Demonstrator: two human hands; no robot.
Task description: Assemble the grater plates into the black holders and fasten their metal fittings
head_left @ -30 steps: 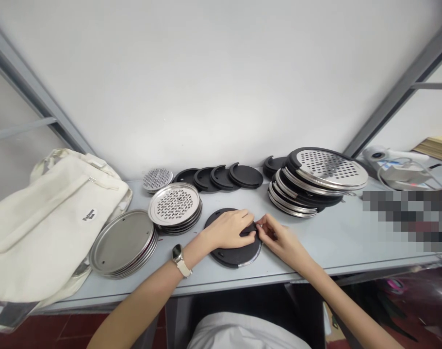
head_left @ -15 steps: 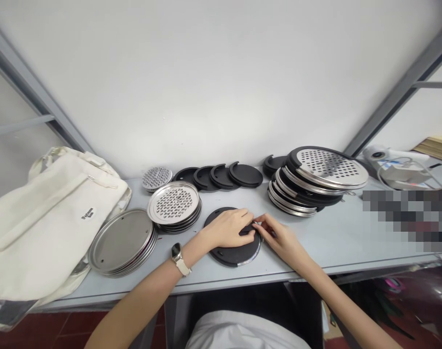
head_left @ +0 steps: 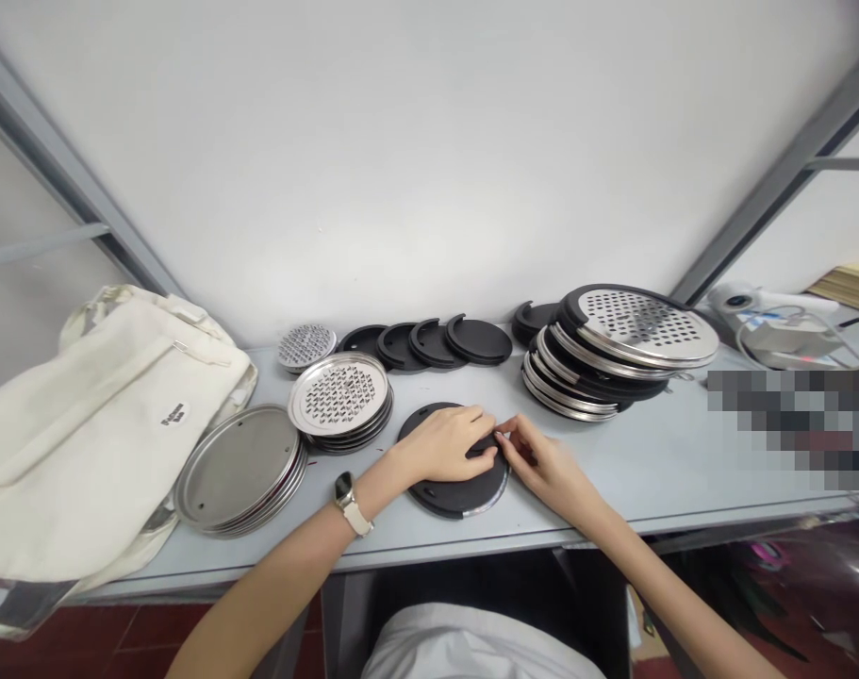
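A round black disc (head_left: 421,497) lies flat on the grey table in front of me, with a shiny strip along its lower right edge. My left hand (head_left: 452,445), with a watch on the wrist, rests across the disc, its fingers bent over the right part. At the disc's right edge my right hand (head_left: 535,455) pinches thumb and forefinger together, close against the left fingertips. Whatever sits in that pinch is too small and hidden to name. Left of the disc stands a stack of metal grater plates (head_left: 340,396), a perforated one on top.
Plain metal discs (head_left: 238,467) are stacked at the left beside a cream bag (head_left: 96,424). Several black round holders (head_left: 478,339) lie along the wall. A tall pile of black-rimmed grater discs (head_left: 641,325) stands at the right, near a white device with cables (head_left: 775,325).
Both hands stay at the disc's right edge. The right fingertips have shifted very slightly; the small shiny spot between them is now covered. The whole view has moved a touch.
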